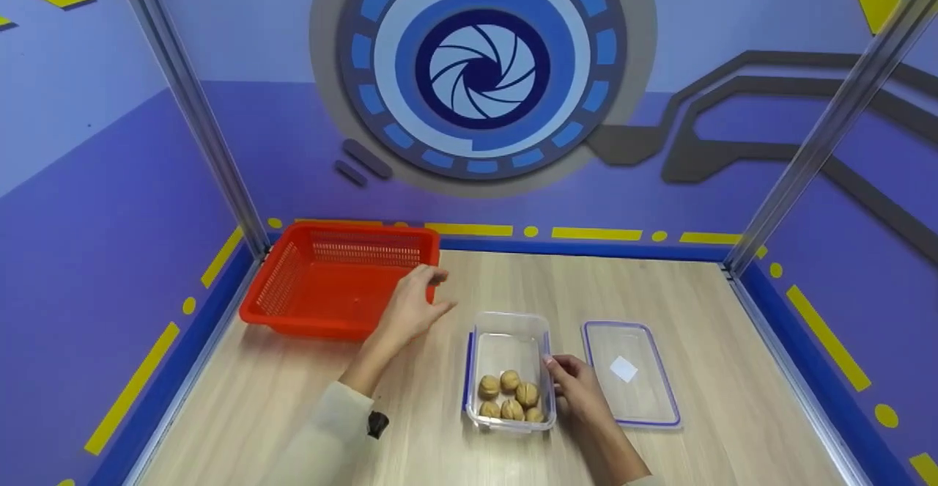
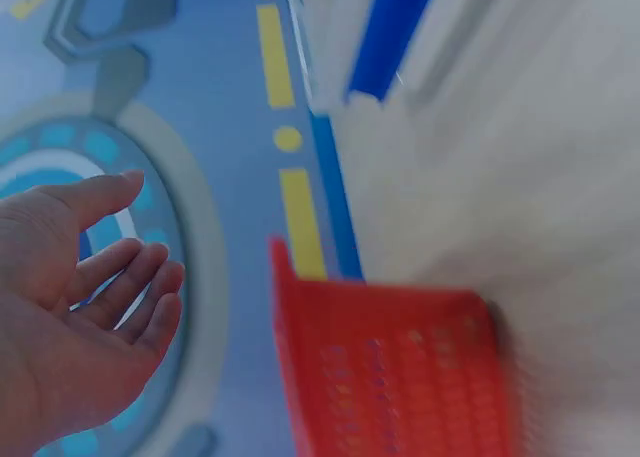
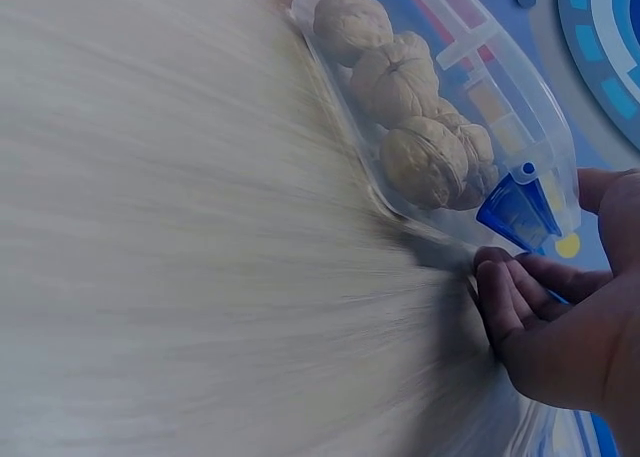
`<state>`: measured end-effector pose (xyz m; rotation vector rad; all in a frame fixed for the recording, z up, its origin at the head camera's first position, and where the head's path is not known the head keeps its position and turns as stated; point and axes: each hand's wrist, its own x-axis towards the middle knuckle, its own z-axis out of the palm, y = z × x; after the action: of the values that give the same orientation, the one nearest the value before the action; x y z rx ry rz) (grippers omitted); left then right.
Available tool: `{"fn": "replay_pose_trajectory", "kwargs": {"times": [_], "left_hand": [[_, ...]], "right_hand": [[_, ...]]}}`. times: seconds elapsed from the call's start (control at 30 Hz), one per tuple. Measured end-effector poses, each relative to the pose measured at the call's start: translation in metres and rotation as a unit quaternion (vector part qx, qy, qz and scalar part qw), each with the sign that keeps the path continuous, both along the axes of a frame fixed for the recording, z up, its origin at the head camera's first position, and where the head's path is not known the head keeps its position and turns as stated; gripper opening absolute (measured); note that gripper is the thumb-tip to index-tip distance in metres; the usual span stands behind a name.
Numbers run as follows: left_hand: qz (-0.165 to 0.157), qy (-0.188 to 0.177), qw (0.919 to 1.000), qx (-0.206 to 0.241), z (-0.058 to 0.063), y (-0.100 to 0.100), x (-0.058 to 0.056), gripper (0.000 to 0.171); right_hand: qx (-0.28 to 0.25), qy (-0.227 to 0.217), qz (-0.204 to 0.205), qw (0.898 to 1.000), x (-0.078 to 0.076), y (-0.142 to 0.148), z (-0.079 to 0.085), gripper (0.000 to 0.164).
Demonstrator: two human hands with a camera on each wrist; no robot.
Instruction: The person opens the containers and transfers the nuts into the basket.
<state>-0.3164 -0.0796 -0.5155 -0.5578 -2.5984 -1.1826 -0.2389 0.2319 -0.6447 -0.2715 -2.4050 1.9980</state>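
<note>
A clear plastic food container (image 1: 511, 325) stands upright on the table, with several walnuts (image 1: 512, 408) in its near half. At its right side my right hand (image 1: 582, 391) grips the wall, the thumb at the rim and the fingers outside. The right wrist view shows those curled fingers beside a blue latch (image 3: 522, 209), with walnuts (image 3: 395, 80) visible through the wall. My left hand (image 1: 412, 308) is held over the right side of a red plastic basket (image 1: 322, 325). Its fingers are relaxed, and the left wrist view shows the palm (image 2: 75, 367) holding nothing.
A clear lid (image 1: 645, 391) with a purple-blue rim and a white square patch lies flat right of the container. The basket stands at the back left, near the printed wall (image 1: 256, 134). Metal posts (image 1: 198, 105) rise at the back corners.
</note>
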Motion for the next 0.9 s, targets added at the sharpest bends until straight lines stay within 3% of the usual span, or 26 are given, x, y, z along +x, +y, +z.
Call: {"fn": "replay_pose_trajectory", "kwargs": {"times": [0.17, 0.47, 0.67, 0.9], "left_hand": [[-0.050, 0.000, 0.9985, -0.022, -0.001, 0.021, 0.015, 0.044], [-0.114, -0.038, 0.9921, -0.037, -0.020, 0.051, 0.041, 0.048], [-0.144, -0.028, 0.9888, -0.029, -0.038, 0.064, 0.048, 0.042], [-0.168, -0.027, 0.9837, -0.056, -0.055, 0.085, 0.052, 0.044]], "right_hand": [[-0.012, -0.003, 0.008, 1.000, 0.000, 0.002, -0.002, 0.044], [-0.014, 0.000, 0.003, 1.000, 0.001, 0.003, -0.002, 0.043], [-0.013, -0.007, 0.008, 1.000, 0.001, 0.001, -0.005, 0.044], [-0.011, 0.003, 0.012, 1.000, 0.000, 0.003, -0.003, 0.044]]}}
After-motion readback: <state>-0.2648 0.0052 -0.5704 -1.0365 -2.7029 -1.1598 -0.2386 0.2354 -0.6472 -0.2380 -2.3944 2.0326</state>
